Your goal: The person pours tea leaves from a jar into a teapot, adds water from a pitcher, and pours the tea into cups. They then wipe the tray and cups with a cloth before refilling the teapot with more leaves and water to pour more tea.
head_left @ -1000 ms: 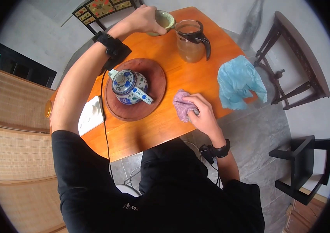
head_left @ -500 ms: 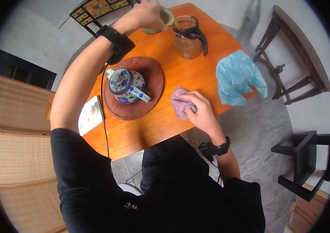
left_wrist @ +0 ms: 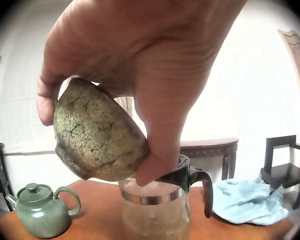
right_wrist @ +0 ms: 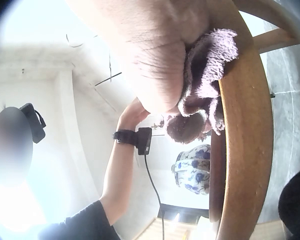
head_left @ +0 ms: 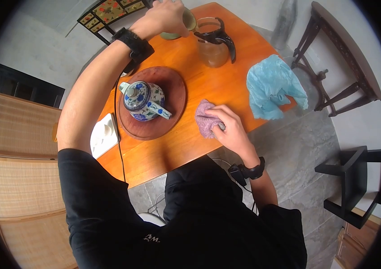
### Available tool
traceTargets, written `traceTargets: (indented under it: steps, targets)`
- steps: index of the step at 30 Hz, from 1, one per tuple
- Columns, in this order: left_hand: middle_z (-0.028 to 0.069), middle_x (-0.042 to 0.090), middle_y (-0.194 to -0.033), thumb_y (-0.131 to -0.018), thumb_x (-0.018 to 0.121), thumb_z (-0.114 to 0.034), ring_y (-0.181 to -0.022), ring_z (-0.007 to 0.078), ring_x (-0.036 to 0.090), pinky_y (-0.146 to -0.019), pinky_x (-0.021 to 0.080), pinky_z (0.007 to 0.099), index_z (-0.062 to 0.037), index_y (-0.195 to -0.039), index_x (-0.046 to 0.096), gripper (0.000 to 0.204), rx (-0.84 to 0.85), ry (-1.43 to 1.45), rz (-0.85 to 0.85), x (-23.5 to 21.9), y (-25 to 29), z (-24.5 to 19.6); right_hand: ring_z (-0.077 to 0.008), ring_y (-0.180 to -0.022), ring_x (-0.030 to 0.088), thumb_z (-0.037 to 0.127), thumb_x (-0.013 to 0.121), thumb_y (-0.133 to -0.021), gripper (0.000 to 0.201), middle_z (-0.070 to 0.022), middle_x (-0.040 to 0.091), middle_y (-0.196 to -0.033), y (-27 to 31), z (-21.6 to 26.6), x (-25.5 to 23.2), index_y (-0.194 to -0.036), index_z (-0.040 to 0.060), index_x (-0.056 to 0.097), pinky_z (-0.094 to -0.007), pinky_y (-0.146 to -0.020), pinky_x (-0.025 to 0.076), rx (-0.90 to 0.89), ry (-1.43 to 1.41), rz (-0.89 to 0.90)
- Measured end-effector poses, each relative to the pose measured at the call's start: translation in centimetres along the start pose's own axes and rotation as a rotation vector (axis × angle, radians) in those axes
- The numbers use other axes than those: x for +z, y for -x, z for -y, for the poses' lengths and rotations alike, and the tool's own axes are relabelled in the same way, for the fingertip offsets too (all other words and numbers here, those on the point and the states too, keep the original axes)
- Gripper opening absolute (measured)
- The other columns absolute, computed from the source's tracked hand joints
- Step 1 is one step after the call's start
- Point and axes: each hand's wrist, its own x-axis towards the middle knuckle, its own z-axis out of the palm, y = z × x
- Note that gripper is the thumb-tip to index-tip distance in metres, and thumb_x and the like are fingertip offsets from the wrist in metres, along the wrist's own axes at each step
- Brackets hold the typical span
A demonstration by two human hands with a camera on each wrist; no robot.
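My left hand (head_left: 166, 19) grips a small green crackle-glazed bowl (left_wrist: 95, 132) by its rim, thumb on one side and fingers on the other. The bowl is tilted, its lip right at the top of a glass pitcher (head_left: 213, 53) with a black handle. Cloudy liquid stands in the pitcher. Behind the bowl in the left wrist view is a green teapot (left_wrist: 42, 210), mostly covered by the hand in the head view. Near the table's front edge, my right hand (head_left: 231, 130) holds a crumpled purple cloth (head_left: 206, 119) against the tabletop.
A blue-and-white teapot (head_left: 143, 101) sits on a round reddish-brown tray (head_left: 172, 119). A light-blue cloth (head_left: 271, 87) hangs over the table's right edge. A white power strip (head_left: 104, 136) lies at the left, with a black cable (head_left: 121, 154) running past it.
The left hand has tipped the bowl further toward the pitcher, and its inside shows less. The right hand stays on the purple cloth. The head view has shifted slightly.
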Motion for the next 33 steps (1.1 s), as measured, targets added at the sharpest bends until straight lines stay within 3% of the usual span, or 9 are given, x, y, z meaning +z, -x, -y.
traceTargets:
  steps: [4, 13, 20, 23, 25, 33]
  targets:
    - [0.0275, 0.047, -0.116, -0.061, 0.084, -0.034, -0.106, 0.0414, 0.049, -0.089, 0.046, 0.0449, 0.0071, -0.119, 0.053, 0.078, -0.004, -0.025, -0.001, -0.1, 0.1, -0.5, -0.0337, -0.097, 0.061, -0.006, 0.052, -0.072, 0.036, -0.0173, 0.060, -0.103, 0.0, 0.0, 0.0, -0.107, -0.0035, 0.062, -0.0365, -0.087, 0.048, -0.001, 0.002, -0.001]
    - [0.0217, 0.054, -0.108, -0.059, 0.082, -0.034, -0.110, 0.0346, 0.046, -0.092, 0.039, 0.0384, 0.0106, -0.113, 0.054, 0.075, 0.168, -0.220, -0.095, 0.6, -1.2, -0.4, -0.0338, -0.096, 0.060, -0.007, 0.052, -0.071, 0.036, -0.0172, 0.060, -0.102, 0.0, 0.1, 0.0, -0.106, -0.0036, 0.062, -0.0365, -0.087, 0.048, -0.010, 0.005, -0.007]
    - [0.0207, 0.052, -0.108, -0.059, 0.082, -0.032, -0.105, 0.0338, 0.047, -0.089, 0.041, 0.0388, 0.0072, -0.111, 0.054, 0.071, 0.183, -0.303, -0.158, 1.3, -1.6, -0.9, -0.0363, -0.096, 0.060, -0.004, 0.056, -0.074, 0.033, -0.0172, 0.060, -0.102, 0.0, 0.1, -0.1, -0.107, -0.0025, 0.061, -0.0404, -0.085, 0.049, -0.042, 0.023, -0.005]
    - [0.0205, 0.051, -0.108, -0.060, 0.082, -0.029, -0.103, 0.0343, 0.048, -0.087, 0.043, 0.0391, 0.0070, -0.113, 0.051, 0.071, 0.184, -0.323, -0.198, 1.5, -1.4, -1.0, -0.0339, -0.096, 0.060, -0.006, 0.053, -0.072, 0.035, -0.0174, 0.060, -0.102, 0.0, 0.1, 0.0, -0.106, -0.0038, 0.062, -0.0368, -0.086, 0.048, -0.015, 0.003, -0.012]
    - [0.0207, 0.050, -0.108, -0.061, 0.081, -0.027, -0.102, 0.0349, 0.049, -0.087, 0.044, 0.0396, 0.0074, -0.114, 0.049, 0.071, 0.191, -0.328, -0.158, 0.9, -1.2, -1.4, -0.0339, -0.096, 0.060, -0.006, 0.053, -0.072, 0.035, -0.0174, 0.060, -0.102, 0.0, 0.2, 0.0, -0.105, -0.0038, 0.062, -0.0368, -0.086, 0.048, -0.016, 0.007, -0.014]
    - [0.0221, 0.050, -0.106, -0.064, 0.079, -0.025, -0.098, 0.0358, 0.050, -0.087, 0.044, 0.0412, 0.0081, -0.113, 0.048, 0.066, 0.260, -0.272, -0.277, 1.4, -1.7, -1.0, -0.0340, -0.095, 0.061, -0.007, 0.053, -0.071, 0.035, -0.0174, 0.060, -0.102, 0.0, 0.1, 0.0, -0.105, -0.0037, 0.062, -0.0368, -0.085, 0.048, -0.020, 0.006, -0.016]
